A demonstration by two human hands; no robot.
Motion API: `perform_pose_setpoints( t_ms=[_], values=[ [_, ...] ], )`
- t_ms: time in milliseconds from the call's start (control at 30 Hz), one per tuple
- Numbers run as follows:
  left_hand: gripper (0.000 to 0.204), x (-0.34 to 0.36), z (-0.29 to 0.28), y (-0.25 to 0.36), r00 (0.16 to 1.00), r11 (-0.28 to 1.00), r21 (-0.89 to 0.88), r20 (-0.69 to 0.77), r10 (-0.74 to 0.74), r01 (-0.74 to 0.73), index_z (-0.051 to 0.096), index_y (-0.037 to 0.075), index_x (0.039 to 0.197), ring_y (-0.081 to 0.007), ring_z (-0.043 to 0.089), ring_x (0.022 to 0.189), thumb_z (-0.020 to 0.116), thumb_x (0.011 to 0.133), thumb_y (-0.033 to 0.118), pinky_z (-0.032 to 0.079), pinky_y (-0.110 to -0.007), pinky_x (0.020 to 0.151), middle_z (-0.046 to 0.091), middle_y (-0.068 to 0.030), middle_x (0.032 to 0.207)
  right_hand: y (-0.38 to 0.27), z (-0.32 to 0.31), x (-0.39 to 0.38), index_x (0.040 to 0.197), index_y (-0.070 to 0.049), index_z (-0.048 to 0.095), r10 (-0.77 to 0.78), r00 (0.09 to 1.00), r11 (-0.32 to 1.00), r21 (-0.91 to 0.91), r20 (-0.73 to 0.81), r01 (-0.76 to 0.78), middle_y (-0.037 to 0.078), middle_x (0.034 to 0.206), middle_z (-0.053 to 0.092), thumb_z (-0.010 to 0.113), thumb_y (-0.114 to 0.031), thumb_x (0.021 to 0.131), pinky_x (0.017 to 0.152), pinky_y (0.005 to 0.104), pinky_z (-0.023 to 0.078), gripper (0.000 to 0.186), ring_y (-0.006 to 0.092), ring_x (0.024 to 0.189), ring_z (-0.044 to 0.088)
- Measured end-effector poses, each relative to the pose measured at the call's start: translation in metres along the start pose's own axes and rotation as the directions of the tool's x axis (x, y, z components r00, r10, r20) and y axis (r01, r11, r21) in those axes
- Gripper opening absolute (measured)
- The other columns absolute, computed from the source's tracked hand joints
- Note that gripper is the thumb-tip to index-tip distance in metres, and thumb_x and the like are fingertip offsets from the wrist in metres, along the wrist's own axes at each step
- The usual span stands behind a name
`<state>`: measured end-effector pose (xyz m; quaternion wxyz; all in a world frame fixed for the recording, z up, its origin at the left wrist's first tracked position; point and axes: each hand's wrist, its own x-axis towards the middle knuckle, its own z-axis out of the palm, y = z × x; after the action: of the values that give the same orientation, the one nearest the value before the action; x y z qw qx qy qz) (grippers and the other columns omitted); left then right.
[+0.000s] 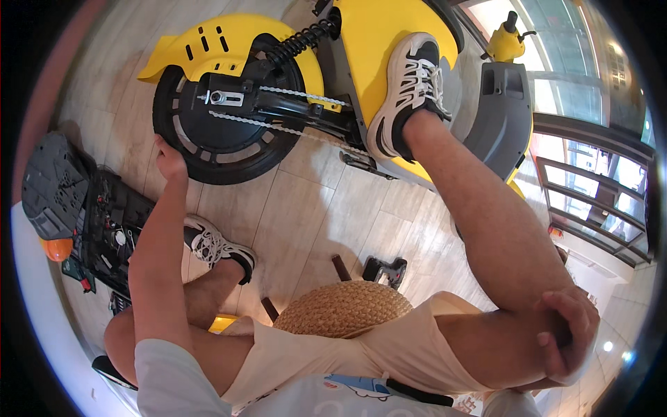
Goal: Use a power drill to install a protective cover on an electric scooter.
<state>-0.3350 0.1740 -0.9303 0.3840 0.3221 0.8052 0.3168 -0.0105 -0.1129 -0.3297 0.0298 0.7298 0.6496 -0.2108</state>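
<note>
Handling a scooter's rear wheel [214, 131] from a stool [347, 308], I'd say stick to the outer rubber. Wheel's up toward eleven o'clock in my view, and my left hand [171, 161] sits around its eight o'clock, fingers curled at the edge of the tyre [233, 174]. Honestly can't tell if I'm actually pinching it. Imo a firm, low hold there beats poking near the chain [257, 124], which runs off toward four o'clock from the axle nut [217, 97].

My right shoe [406, 97], at one o'clock, is planted on the yellow body panel [368, 52]; decent brace, just don't lean too hard. Right hand [570, 333] is draped over my knee at four, fingers spread. Open toolbox [111, 215] is at nine, within easy reach I reckon.
</note>
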Motion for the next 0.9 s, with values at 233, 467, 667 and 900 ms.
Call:
perform_pose_setpoints(
  t_ms=[233, 467, 667, 900],
  values=[
    [0.093, 0.005, -0.002, 0.005, 0.998, 0.999, -0.041, 0.054, -0.008, 0.01, 0.063, -0.01, 0.115, -0.039, 0.059, 0.113, 0.033, 0.09, 0.075, 0.043, -0.041, 0.098, 0.064, -0.026, 0.116, 0.0, -0.001, -0.003, 0.112, 0.01, 0.057, 0.053, 0.998, 0.998, -0.043, 0.046, -0.051, 0.021, 0.09, 0.061, 0.057, -0.015, 0.066, 0.074, 0.0386, 0.046, 0.053, 0.0285, 0.077, 0.06],
    [0.093, 0.044, -0.004, 0.007, 0.997, 0.98, 0.189, 0.063, 0.042, -0.053, 0.064, -0.009, 0.114, -0.0392, 0.058, 0.115, 0.033, 0.09, 0.075, 0.044, -0.041, 0.098, 0.064, -0.0265, 0.116, 0.008, 0.0, -0.003, 0.112, 0.01, 0.057, 0.023, 0.997, 0.999, -0.042, 0.07, -0.02, 0.021, 0.092, 0.06, 0.057, -0.016, 0.066, 0.073, 0.0378, 0.046, 0.052, 0.0284, 0.077, 0.06],
    [0.096, 0.117, -0.004, 0.047, 0.917, 0.925, 0.349, 0.398, 0.0, -0.151, 0.054, -0.006, 0.131, -0.0357, 0.056, 0.119, 0.022, 0.091, 0.075, 0.039, -0.041, 0.102, 0.059, -0.0258, 0.126, -0.007, 0.002, 0.002, 0.11, 0.011, 0.057, 0.188, 0.981, 0.982, -0.045, 0.054, -0.186, 0.021, 0.093, 0.06, 0.057, -0.016, 0.066, 0.075, 0.0375, 0.046, 0.052, 0.0283, 0.078, 0.06],
    [0.092, 0.042, -0.064, 0.008, 0.623, 0.771, 0.027, 0.572, -0.534, 0.636, 0.038, 0.006, 0.145, -0.0347, 0.047, 0.127, 0.017, 0.09, 0.077, 0.032, -0.048, 0.108, 0.047, -0.0176, 0.141, -0.002, 0.001, 0.002, 0.11, 0.011, 0.057, 0.106, 0.994, 0.993, -0.054, 0.039, -0.104, 0.021, 0.089, 0.06, 0.057, -0.016, 0.064, 0.073, 0.0372, 0.046, 0.053, 0.0283, 0.076, 0.059]
  ],
)
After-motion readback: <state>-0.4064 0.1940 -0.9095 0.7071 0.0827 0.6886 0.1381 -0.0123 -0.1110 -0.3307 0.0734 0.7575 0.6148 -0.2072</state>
